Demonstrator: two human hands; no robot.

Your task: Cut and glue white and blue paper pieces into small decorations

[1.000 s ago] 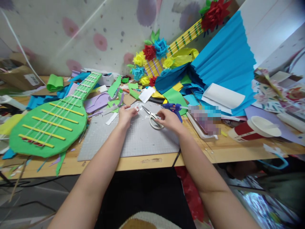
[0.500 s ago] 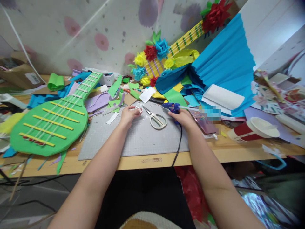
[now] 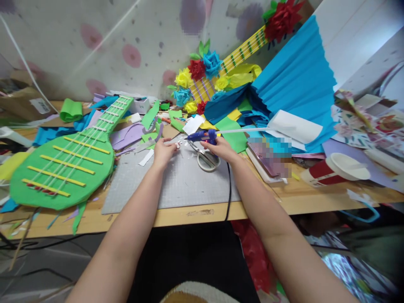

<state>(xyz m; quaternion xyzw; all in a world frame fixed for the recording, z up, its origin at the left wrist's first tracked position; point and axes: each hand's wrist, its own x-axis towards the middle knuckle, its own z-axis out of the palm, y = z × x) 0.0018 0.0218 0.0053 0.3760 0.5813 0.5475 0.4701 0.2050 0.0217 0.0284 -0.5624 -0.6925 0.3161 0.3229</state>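
A blue hot glue gun (image 3: pixel 202 136) is in my right hand (image 3: pixel 217 148), its nozzle pointing left and a long pale glue stick (image 3: pixel 243 130) sticking out of its back. My left hand (image 3: pixel 166 150) pinches a small white piece (image 3: pixel 178 145), whose shape is too small to make out. The nozzle is close to that piece; whether they touch I cannot tell. Scissors (image 3: pixel 208 161) with pale handles lie on the grey cutting mat (image 3: pixel 189 189), partly behind the glue gun. A black cord (image 3: pixel 229 189) runs from the gun over the table's front edge.
On the left lies a green paper lute (image 3: pixel 67 164) with yellow strips. A yellow flowered paper guitar (image 3: pixel 240 57) leans at the back, near blue crepe paper (image 3: pixel 299 84). A phone (image 3: pixel 265 158) and a paper cup (image 3: pixel 334 170) stand right. Coloured scraps (image 3: pixel 151 115) crowd the back.
My right hand has moved left with the glue gun, from beside the scissors to over them, bringing the nozzle near my left hand. My left hand stays closed in nearly the same place.
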